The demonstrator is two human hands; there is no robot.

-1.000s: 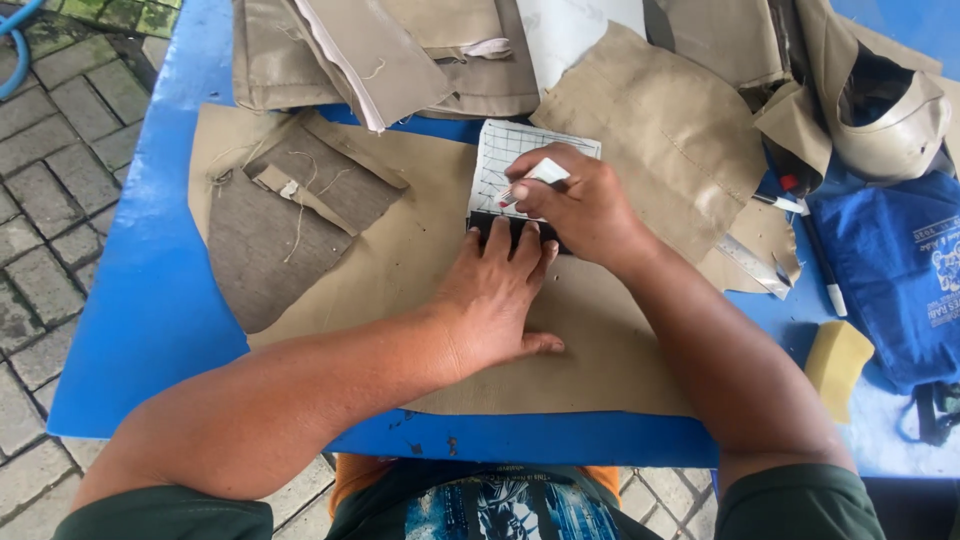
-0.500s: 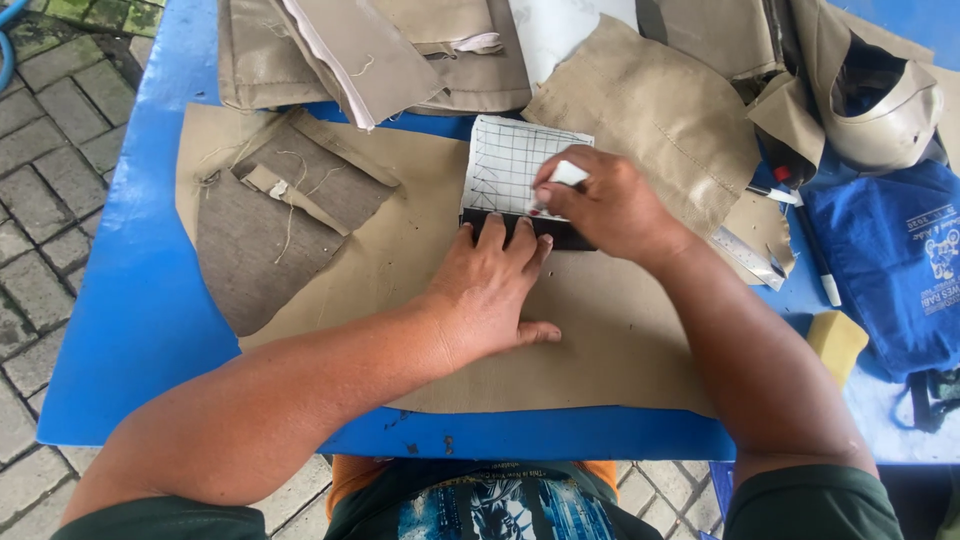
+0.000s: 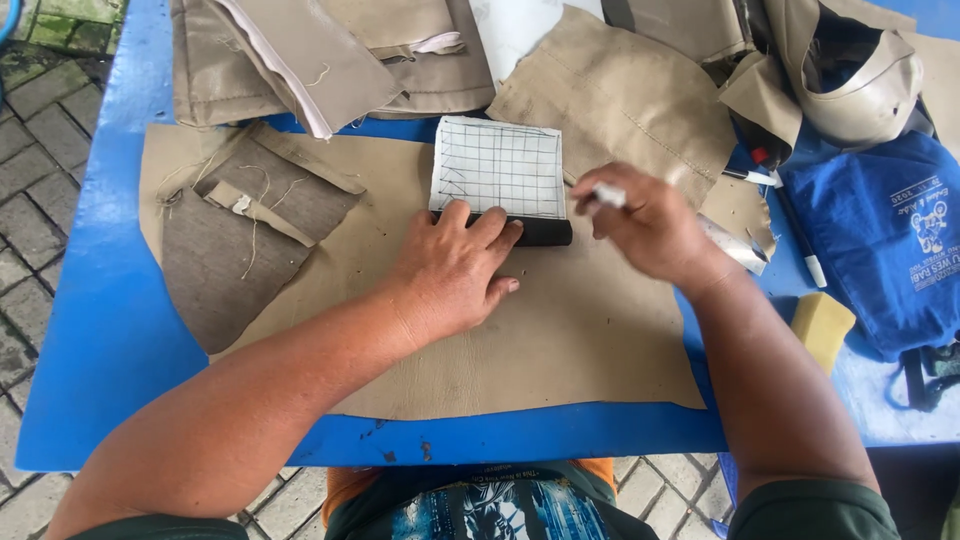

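My left hand (image 3: 450, 270) lies flat on a large tan leather sheet (image 3: 560, 340), its fingertips pressing a black bar (image 3: 535, 231) that runs along the lower edge of a white gridded card (image 3: 497, 167). My right hand (image 3: 650, 225) hovers just right of the card, off its surface, and holds a small white marker (image 3: 606, 195) between thumb and fingers. The sheet rests on a blue table (image 3: 120, 310).
Folded tan fabric pieces (image 3: 300, 55) and a beige leather piece (image 3: 620, 95) lie at the back. A grey lining piece (image 3: 225, 240) lies at left. At right are a metal ruler (image 3: 735, 248), a pen (image 3: 800, 255), a yellow sponge (image 3: 820, 328) and a blue bag (image 3: 880, 240).
My right hand has slid rightward off the gridded card with the marker. My left hand has stayed pressing the black bar.
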